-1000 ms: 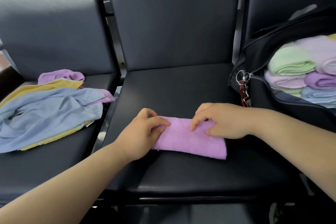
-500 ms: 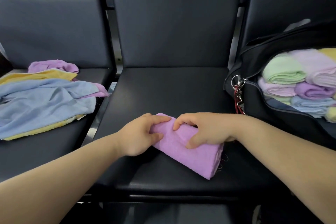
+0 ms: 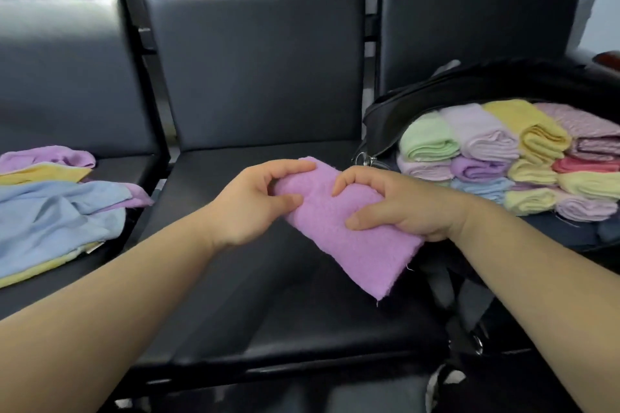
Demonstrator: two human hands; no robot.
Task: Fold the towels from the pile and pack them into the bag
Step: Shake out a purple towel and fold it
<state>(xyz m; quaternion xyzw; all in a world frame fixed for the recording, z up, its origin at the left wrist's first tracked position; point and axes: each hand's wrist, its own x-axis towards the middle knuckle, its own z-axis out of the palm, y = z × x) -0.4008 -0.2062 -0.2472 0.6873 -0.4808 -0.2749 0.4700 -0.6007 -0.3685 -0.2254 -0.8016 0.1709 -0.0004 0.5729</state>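
Here, left hand (image 3: 255,204), right hand (image 3: 402,208) both gripping fuzzy lilac towel (image 3: 355,248) — folded oblong, slanted.

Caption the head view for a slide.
Left hand and right hand hold a folded purple towel over the middle seat, between the towel pile and the black bag.

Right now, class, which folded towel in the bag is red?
The coral-red towel at the bag's right side, under the pink patterned one; the others are pastel.

Lit softly and evenly, moderately bright. Gleams pale on the left seat back (image 3: 57,20). Bends at the edges, wide-angle. Slightly soft throughout, with faint shadows.
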